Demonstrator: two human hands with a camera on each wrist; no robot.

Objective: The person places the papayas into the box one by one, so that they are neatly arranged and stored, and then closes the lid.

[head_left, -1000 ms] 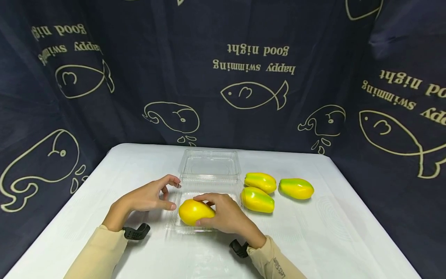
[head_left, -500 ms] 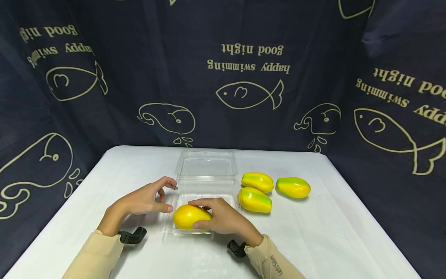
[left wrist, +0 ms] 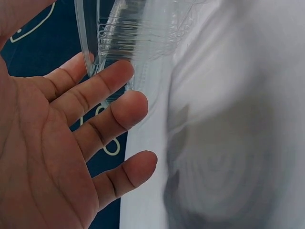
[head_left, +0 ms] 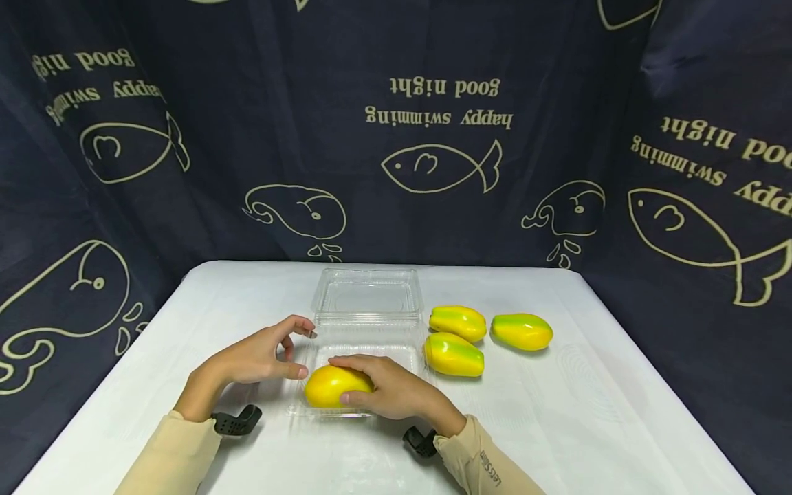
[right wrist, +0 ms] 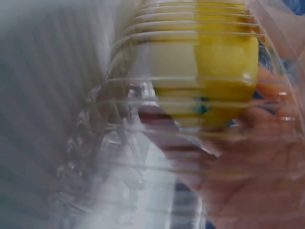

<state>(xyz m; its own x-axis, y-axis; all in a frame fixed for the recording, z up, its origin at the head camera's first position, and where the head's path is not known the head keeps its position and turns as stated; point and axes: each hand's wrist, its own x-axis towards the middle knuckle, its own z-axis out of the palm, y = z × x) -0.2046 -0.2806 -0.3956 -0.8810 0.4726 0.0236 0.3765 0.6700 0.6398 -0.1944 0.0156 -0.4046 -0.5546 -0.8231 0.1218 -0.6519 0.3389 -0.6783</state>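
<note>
A yellow papaya (head_left: 324, 388) lies low in the near part of a clear hinged plastic box (head_left: 396, 352). My right hand (head_left: 399, 390) holds it from the right, thumb on the near side and fingers over the top. Through the box's ribbed wall, the right wrist view shows the papaya (right wrist: 226, 62) and part of that hand, rather blurred. At the box's left side hovers my left hand (head_left: 256, 354), fingers loosely bent and apart. In the left wrist view this hand (left wrist: 62, 138) has nothing in its palm; whether its fingertips touch the box is unclear.
The box's lid (head_left: 370, 292) lies folded back toward the far edge of the white table (head_left: 588, 412). Right of the box are three yellow-green papayas: one farther back (head_left: 458, 323), one nearer (head_left: 454, 355) and one at the right (head_left: 522, 332). A dark printed curtain (head_left: 445, 227) surrounds the table.
The right hand and its papaya have shifted slightly toward me and settled lower in the box, fingers lying flatter over the fruit. The left hand has stayed almost still. The view has shifted a little.
</note>
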